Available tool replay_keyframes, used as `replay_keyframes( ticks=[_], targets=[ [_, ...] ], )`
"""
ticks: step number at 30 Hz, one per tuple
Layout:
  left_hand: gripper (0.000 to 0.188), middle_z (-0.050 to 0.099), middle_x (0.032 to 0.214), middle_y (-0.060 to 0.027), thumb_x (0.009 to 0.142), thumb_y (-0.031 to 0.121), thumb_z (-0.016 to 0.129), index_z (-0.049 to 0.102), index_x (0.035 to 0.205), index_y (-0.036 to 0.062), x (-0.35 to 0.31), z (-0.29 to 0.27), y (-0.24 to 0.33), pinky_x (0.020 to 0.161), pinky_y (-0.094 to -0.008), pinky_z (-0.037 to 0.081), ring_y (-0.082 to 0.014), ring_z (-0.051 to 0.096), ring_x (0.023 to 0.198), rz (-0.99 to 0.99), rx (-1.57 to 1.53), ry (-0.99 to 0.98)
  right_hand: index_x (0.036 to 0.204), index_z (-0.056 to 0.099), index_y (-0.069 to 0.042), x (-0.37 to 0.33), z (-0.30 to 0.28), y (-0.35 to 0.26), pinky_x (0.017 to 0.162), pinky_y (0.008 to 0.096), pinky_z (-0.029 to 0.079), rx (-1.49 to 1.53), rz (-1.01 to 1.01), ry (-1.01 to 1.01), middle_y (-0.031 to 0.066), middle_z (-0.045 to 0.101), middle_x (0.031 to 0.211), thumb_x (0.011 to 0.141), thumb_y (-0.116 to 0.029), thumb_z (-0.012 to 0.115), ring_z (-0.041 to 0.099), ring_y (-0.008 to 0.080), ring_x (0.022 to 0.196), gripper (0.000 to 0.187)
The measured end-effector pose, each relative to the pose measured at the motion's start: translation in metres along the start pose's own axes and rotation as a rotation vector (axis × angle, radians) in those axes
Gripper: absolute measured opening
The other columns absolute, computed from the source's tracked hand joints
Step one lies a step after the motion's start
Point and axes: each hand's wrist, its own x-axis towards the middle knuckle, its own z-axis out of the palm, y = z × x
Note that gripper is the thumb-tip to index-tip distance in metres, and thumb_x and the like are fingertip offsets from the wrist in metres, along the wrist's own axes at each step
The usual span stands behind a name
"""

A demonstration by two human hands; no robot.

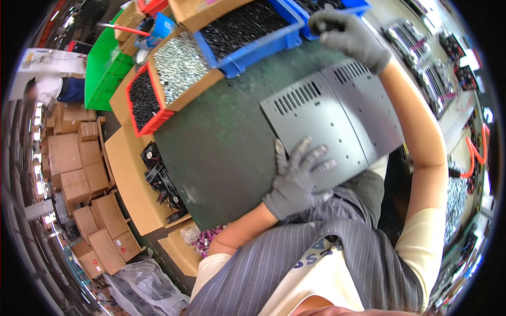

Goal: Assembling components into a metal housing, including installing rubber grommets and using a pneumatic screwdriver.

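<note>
A grey sheet-metal panel [321,113] with rows of vent slots, small holes and a fold line lies on the dark green work surface [211,142], reaching over its near edge by my lap. My left hand [300,181], in a grey glove, rests on the panel's near left part with its fingers spread. Over the far side, my gloved right hand [353,42] is raised beside a blue bin [292,37] of small black parts. Its fingers curl toward the thumb; anything between them is too small to make out.
A cardboard box [203,79] of shiny small metal parts and a red bin [158,122] of black pieces stand far left. Another blue bin [359,8] is beyond. Black parts [161,181] sit along the left edge. Stacked cartons [79,163] and a person [50,89] appear farther left.
</note>
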Motion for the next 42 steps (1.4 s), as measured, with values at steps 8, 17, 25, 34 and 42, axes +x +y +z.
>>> replay_keyframes(
  ticks=[8,17,25,34,42],
  targets=[
    [0.091,0.037,0.135,-0.0168,0.068,0.07,0.055,0.04,0.133,0.009,0.008,0.001,0.002,0.107,-0.0611,0.002,-0.0374,0.022,0.133,-0.007,0.059,0.143,0.099,0.06,-0.012,-0.11,0.043,-0.001,0.067,0.0384,0.05,-0.517,-0.127,-0.287,0.0092,0.058,0.091,0.067,-0.025,0.063,0.059,0.026,0.077,0.035],
    [0.119,0.027,0.142,-0.0194,0.052,0.063,0.074,0.019,0.141,0.0047,0.076,-0.014,-0.034,0.112,-0.0497,0.003,-0.0334,0.017,0.137,0.001,0.16,0.208,0.137,0.034,-0.01,-0.143,0.038,0.017,0.1,0.0474,0.032,-0.651,-0.243,-0.035,0.0197,0.04,0.134,0.06,-0.054,0.07,0.039,0.0387,0.121,0.096],
    [0.082,0.042,0.134,-0.0128,0.064,0.056,0.069,0.046,0.13,0.0128,0.098,-0.006,-0.03,0.111,-0.0463,0.017,-0.0305,0.034,0.128,0.046,0.225,0.223,0.137,0.034,-0.006,-0.176,0.019,0.033,0.105,0.0483,0.027,-0.794,-0.085,0.03,0.0193,0.037,0.138,0.067,-0.061,0.063,0.03,0.0409,0.128,0.093],
    [0.07,0.042,0.134,-0.0104,0.068,0.044,0.071,0.048,0.128,0.0163,0.072,-0.008,-0.034,0.106,-0.0472,0.023,-0.0315,0.032,0.129,-0.001,0.233,0.272,0.123,0.051,-0.008,-0.194,0.017,0.034,0.097,0.0443,0.039,-0.673,-0.12,0.161,0.0144,0.053,0.122,0.078,-0.012,0.051,0.045,0.0363,0.115,0.045],
    [0.061,0.044,0.132,-0.0125,0.071,0.036,0.069,0.05,0.126,0.0165,0.087,-0.013,-0.034,0.104,-0.0434,0.032,-0.0317,0.037,0.126,0.113,0.319,0.233,0.113,0.059,-0.009,-0.191,0.019,0.031,0.089,0.0421,0.043,-0.528,-0.058,0.318,0.0137,0.059,0.107,0.079,-0.01,0.051,0.051,0.0329,0.105,0.034]
  ],
)
